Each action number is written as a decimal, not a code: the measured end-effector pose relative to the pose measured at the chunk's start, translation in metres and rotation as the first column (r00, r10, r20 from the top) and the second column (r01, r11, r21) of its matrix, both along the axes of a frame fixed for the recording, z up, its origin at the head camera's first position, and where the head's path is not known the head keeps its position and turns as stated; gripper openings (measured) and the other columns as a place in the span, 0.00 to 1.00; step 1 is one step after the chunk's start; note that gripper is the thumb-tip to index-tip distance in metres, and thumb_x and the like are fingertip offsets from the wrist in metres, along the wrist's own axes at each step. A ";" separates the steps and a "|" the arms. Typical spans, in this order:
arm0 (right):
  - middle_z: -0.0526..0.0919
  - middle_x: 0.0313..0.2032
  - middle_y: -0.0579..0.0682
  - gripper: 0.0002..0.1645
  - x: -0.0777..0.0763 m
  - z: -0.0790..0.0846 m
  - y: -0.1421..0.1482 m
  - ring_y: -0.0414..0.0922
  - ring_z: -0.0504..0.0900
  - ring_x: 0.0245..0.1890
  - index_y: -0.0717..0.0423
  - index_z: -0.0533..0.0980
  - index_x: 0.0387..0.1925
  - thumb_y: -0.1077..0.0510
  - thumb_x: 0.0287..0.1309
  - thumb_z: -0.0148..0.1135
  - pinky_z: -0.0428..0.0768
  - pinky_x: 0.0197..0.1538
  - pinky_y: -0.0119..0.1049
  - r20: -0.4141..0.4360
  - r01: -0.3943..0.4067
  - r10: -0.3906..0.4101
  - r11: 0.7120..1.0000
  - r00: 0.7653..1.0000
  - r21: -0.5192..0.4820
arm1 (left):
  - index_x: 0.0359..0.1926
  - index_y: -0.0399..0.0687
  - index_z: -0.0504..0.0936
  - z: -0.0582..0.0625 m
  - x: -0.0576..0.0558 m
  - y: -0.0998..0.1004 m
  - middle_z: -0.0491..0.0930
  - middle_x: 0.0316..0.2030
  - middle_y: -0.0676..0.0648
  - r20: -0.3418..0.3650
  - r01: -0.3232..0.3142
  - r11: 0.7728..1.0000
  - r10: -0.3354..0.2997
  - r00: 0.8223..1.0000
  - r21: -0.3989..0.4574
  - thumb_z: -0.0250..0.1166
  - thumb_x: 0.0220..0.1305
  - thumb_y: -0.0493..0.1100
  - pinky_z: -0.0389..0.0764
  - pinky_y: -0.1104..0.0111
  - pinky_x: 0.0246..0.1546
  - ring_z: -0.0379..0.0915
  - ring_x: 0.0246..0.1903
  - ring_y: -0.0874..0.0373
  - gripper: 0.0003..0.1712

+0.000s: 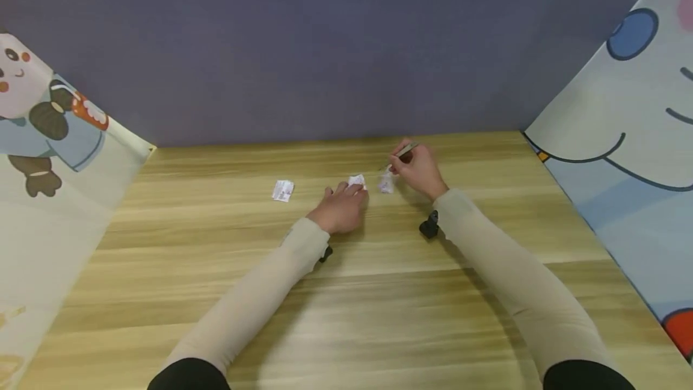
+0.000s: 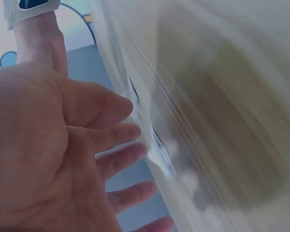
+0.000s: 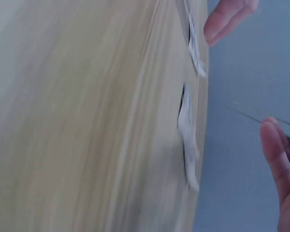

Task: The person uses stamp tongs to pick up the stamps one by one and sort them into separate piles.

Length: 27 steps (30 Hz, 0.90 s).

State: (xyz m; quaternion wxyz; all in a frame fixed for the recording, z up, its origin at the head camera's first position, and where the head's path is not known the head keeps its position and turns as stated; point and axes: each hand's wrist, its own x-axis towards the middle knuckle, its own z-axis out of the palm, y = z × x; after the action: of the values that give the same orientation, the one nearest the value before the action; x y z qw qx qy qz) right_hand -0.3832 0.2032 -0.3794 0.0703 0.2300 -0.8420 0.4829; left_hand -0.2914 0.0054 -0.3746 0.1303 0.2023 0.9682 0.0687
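Observation:
In the head view, my right hand [image 1: 420, 172] pinches a pair of tweezers [image 1: 407, 149], also visible as thin metal tweezers [image 3: 246, 115] in the right wrist view. Just left of that hand lies a small whitish, crumpled piece [image 1: 387, 184] with purple marks, possibly a little packet. My left hand [image 1: 341, 209] is palm down with its fingers spread and fairly straight, at the near edge of a small white paper piece [image 1: 356, 180]. Whether its fingertips touch that paper cannot be made out. Farther left is another small printed paper [image 1: 283, 190].
A wooden table [image 1: 346, 318] carries these pieces near its far edge, before a dark grey-blue panel [image 1: 325, 47]. Cartoon-printed sheets stand at both sides, the left sheet [image 1: 65, 227] and the right sheet [image 1: 585, 113].

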 end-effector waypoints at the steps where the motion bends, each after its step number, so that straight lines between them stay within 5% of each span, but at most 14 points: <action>1: 0.82 0.26 0.54 0.03 0.000 0.000 -0.002 0.47 0.82 0.24 0.60 0.76 0.33 0.63 0.59 0.62 0.81 0.27 0.39 0.014 -0.009 0.009 1.000 1.000 0.001 | 0.70 0.49 0.61 -0.001 0.001 -0.003 0.54 0.70 0.49 0.004 -0.005 1.000 0.005 1.000 0.010 0.53 0.64 0.40 0.54 0.46 0.60 0.46 0.67 0.49 0.33; 15: 0.81 0.29 0.61 0.05 -0.004 -0.009 -0.022 0.57 0.82 0.28 0.59 0.74 0.33 0.61 0.62 0.60 0.81 0.30 0.45 0.127 -0.092 0.087 0.995 0.988 0.035 | 0.71 0.46 0.59 -0.010 0.003 -0.019 0.54 0.70 0.49 0.051 -0.038 0.999 0.040 0.998 -0.031 0.48 0.69 0.43 0.51 0.47 0.63 0.45 0.68 0.49 0.30; 27: 0.82 0.26 0.59 0.04 -0.002 -0.012 -0.038 0.54 0.82 0.26 0.57 0.75 0.31 0.65 0.59 0.61 0.80 0.26 0.38 0.071 -0.096 0.093 0.994 0.993 0.047 | 0.71 0.47 0.58 -0.012 0.007 -0.026 0.55 0.69 0.49 0.039 -0.071 0.997 0.072 0.997 -0.024 0.49 0.69 0.43 0.53 0.49 0.62 0.47 0.67 0.50 0.31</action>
State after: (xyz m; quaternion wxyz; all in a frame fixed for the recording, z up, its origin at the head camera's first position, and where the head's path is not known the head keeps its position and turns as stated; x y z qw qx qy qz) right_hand -0.3852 0.1653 -0.3912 0.0126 0.2544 -0.8440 0.4720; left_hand -0.2848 -0.0211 -0.3871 0.1491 0.1645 0.9728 0.0666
